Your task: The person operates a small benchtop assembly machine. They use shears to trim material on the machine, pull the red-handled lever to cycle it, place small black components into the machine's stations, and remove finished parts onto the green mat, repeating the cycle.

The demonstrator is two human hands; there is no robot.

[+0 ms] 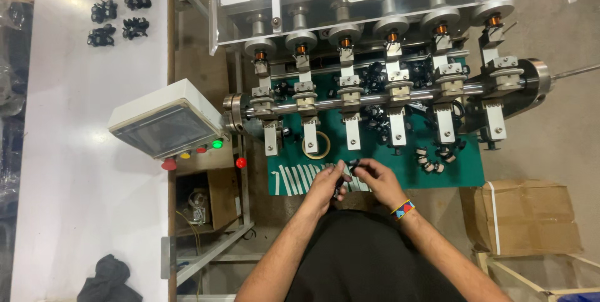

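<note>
Both my hands meet over the near edge of a green mat (412,177) under a winding machine. My left hand (326,184) and my right hand (375,178) together pinch a small black part (351,165) between their fingertips. My right wrist wears a coloured beaded band (404,209). Just beyond the hands, a row of several metal spindle stations (350,99) hangs on a steel shaft, with copper-wound coils (345,42) above. A roll of yellowish tape (317,145) lies on the mat ahead of my left hand.
A control box (164,125) with a screen and coloured buttons stands to the left. Small black parts (119,17) lie on the white table (81,183), a dark cloth (107,277) near its front. A cardboard box (525,214) sits at right. Wrapped coils (432,159) lie on the mat.
</note>
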